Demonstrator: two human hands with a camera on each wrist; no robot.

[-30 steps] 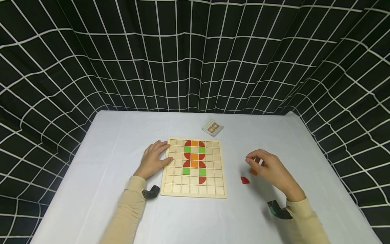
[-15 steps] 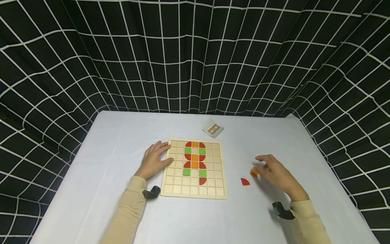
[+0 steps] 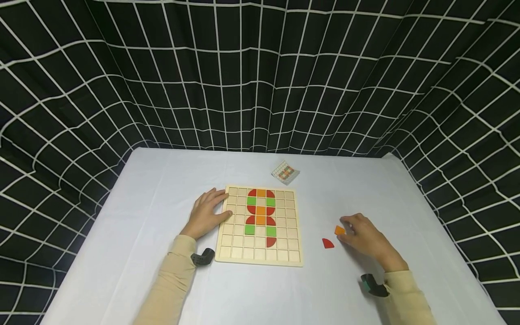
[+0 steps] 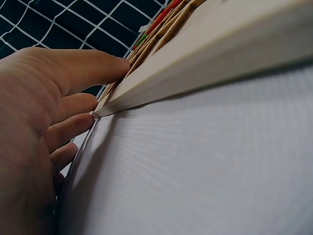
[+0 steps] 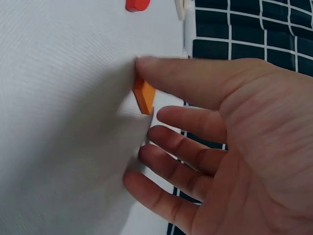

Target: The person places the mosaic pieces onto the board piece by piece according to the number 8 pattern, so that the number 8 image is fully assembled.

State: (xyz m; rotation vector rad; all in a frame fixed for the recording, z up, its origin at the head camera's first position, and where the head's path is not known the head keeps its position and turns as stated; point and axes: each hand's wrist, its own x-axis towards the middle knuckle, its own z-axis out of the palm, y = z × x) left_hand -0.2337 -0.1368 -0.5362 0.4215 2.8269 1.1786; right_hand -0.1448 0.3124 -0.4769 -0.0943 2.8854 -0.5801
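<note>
In the head view, a wooden grid board (image 3: 239,253) lies in the middle of the table, with red quarter-circle, orange square and green square tiles set in some cells. My left hand (image 3: 204,217) rests against its left edge, thumb over the rim and fingers spread along the side. To the right of the board, my right hand (image 3: 364,237) is low over the table. Its thumb touches an orange square tile (image 5: 144,98), while the fingers are apart from the tile. A loose red quarter-circle tile (image 3: 327,243) lies just left of that hand. What lies under the right palm is hidden.
A small pattern card (image 3: 285,172) with a coloured grid lies behind the board. The white-covered table (image 3: 122,225) is walled at the back and sides by black cloth (image 3: 227,90) with white grid lines.
My right hand has moved down and to the right, then settled with its thumb at the orange tile. A red piece seen earlier at that hand is out of sight. The left hand stays put.
</note>
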